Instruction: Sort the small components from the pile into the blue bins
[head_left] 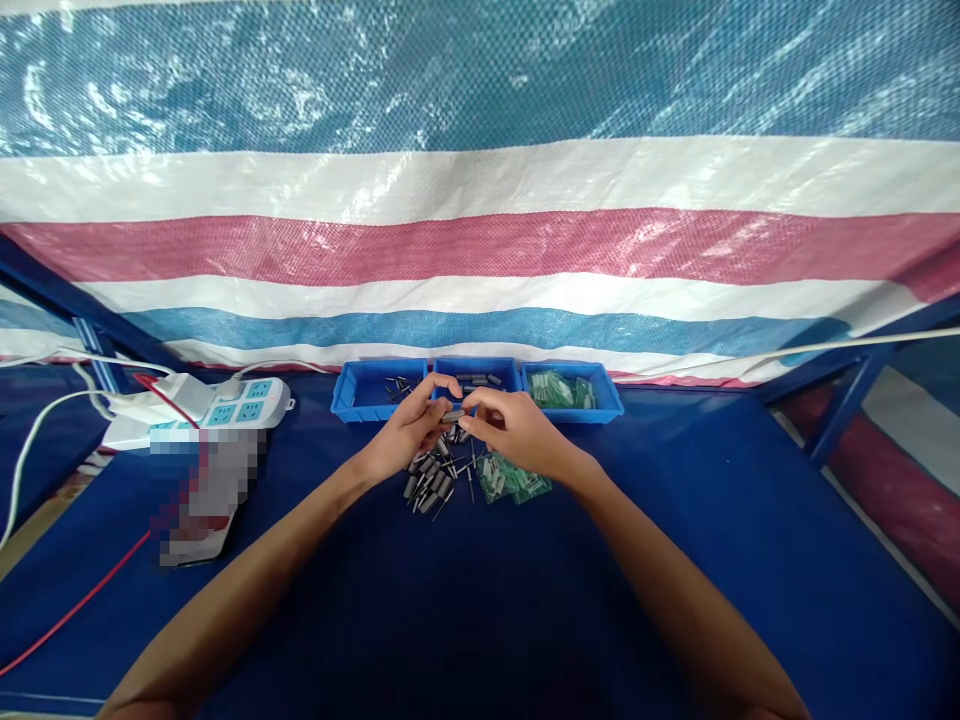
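My left hand [411,428] and my right hand [510,428] meet above the table, both closed on one small grey cylinder [453,416] between their fingertips. Beneath and in front of them lies a loose pile of grey cylinders [429,482] and thin dark pins. Right of the pile, under my right hand, are small green-and-clear packets [501,480]. Behind my hands stand three blue bins: the left bin [360,392] holds dark pins, the middle bin [504,366] grey cylinders, the right bin [615,402] green packets. My hands partly cover the left and middle bins.
On the left, a white power strip [279,404] with plugs and cables sits beside a phone-like object [214,540], partly blurred. A red cable [97,588] crosses the blue table [697,500]. A striped sheet [480,245] hangs behind, with blue frame bars at both sides.
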